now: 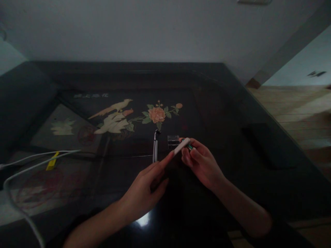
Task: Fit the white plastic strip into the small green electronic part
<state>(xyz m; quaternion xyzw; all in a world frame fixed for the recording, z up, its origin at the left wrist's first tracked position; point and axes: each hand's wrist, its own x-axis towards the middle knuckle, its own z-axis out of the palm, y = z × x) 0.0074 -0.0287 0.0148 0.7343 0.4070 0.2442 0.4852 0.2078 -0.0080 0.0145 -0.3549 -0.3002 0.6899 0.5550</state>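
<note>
The white stick (181, 146), a slim flat piece with rounded ends, is what we hold between both hands above the dark lacquered table (232, 103). Its long axis runs from lower left to upper right. Our left hand (144, 189) comes from the lower left with the index finger stretched out, and its tip touches the lower end of the stick; the thumb lies below, a little apart, and the other fingers are curled under the palm. Our right hand (201, 165) is at the upper end and is the nearer one: its fingers are pressed together around that end, pinching it together with a small greenish part (190, 146) (we cannot tell if this is a cap or a separate thing).

The stick looks pale and smooth, without print that we can read in this dim light.

Just behind the fingers, on the table, lie two small dark cylinders (173, 141), perhaps batteries, and to their left a thin curved grey piece (155, 150) stands out of the surface. Further back there is an inlay picture of a bird (113, 115) and a pink flower (157, 114). At the far left, white cables (33, 162) with a yellow tag (52, 161) cross the table.
</note>
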